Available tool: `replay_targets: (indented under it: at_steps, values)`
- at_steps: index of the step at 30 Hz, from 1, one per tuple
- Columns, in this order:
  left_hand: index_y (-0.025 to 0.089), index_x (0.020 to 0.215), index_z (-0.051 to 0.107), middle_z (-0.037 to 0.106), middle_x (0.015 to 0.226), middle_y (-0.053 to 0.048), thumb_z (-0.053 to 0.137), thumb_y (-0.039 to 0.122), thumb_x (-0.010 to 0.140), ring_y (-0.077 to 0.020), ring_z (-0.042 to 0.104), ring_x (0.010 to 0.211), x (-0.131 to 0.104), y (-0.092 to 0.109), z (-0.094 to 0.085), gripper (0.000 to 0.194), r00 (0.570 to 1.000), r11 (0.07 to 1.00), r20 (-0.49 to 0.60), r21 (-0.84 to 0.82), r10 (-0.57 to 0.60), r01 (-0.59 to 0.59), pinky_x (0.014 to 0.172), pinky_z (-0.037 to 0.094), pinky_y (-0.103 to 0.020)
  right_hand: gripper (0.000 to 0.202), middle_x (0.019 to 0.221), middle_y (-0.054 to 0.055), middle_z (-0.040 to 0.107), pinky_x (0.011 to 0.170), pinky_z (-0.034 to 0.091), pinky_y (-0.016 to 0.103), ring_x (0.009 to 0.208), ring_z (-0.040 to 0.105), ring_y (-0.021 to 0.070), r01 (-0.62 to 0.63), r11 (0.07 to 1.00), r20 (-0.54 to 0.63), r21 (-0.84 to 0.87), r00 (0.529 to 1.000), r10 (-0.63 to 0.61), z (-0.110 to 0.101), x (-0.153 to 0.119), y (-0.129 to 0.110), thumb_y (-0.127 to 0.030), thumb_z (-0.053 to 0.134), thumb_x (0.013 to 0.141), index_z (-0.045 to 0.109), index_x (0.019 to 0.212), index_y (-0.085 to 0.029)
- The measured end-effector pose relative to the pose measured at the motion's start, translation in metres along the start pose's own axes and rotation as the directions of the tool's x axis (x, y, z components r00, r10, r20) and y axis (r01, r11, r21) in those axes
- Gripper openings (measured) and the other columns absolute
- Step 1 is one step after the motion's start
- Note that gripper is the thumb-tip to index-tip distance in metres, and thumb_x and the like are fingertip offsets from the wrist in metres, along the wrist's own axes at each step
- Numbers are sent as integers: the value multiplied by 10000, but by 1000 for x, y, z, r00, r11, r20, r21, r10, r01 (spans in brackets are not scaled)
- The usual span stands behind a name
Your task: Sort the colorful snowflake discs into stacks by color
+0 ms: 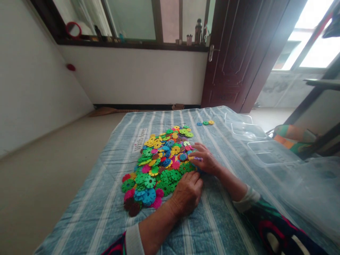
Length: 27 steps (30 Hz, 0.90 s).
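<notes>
A heap of notched plastic discs in green, yellow, blue, pink and brown lies on a striped blue cloth. My left hand rests at the near right edge of the heap, beside large green discs. Its fingers curl down, and their tips are hidden, so what they hold does not show. Just beyond it, my right hand reaches over the heap's right side with its fingers apart. A small purple piece shows by those fingers; whether it is gripped is unclear.
Three discs, blue, green and yellow, lie in a row at the far side. Clear plastic boxes line the right edge. Behind are a brown door and a windowsill with a flask.
</notes>
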<state>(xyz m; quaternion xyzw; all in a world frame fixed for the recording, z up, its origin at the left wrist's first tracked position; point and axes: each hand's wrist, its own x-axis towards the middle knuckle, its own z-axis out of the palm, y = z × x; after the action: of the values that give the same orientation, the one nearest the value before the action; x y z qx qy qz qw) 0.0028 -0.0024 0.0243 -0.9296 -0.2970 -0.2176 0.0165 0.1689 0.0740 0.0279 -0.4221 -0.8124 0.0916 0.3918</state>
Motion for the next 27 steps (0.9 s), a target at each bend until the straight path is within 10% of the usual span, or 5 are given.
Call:
replay_targets:
  at_steps: [8,16,23,27]
  values:
    - [140,986,581,595,1065,-138,458,137,797,-264,530,1049,-2,-2,4,225,1000,1000,-22,-27,9,-9,888,493,-440,257,1364,39,489,1089,289,455,1337,321,258,69,998,202,-5,977,-67,-4,0,-9,-191,701,704,719,950,-262]
    - [146,973,577,613,1064,-147,449,115,778,-270,535,1085,-3,-5,8,236,997,999,-72,-33,28,-30,901,491,-446,80,1121,62,653,1024,381,390,1149,540,216,-146,902,-5,406,987,162,-6,9,-15,-278,665,737,690,703,-210]
    - [143,1002,576,609,1121,-147,469,129,796,-268,541,1094,-4,-7,11,233,998,999,-58,17,36,-35,915,480,-435,215,938,77,699,835,473,354,884,632,211,-453,753,-253,477,749,612,-21,9,27,-379,637,688,689,702,-171]
    - [158,988,577,606,1116,-136,477,127,793,-261,546,1084,-4,-7,10,221,999,1000,-43,13,27,-26,912,479,-434,181,829,59,698,801,462,344,805,623,204,-593,792,-330,147,725,604,-26,2,50,-336,594,702,692,678,-186]
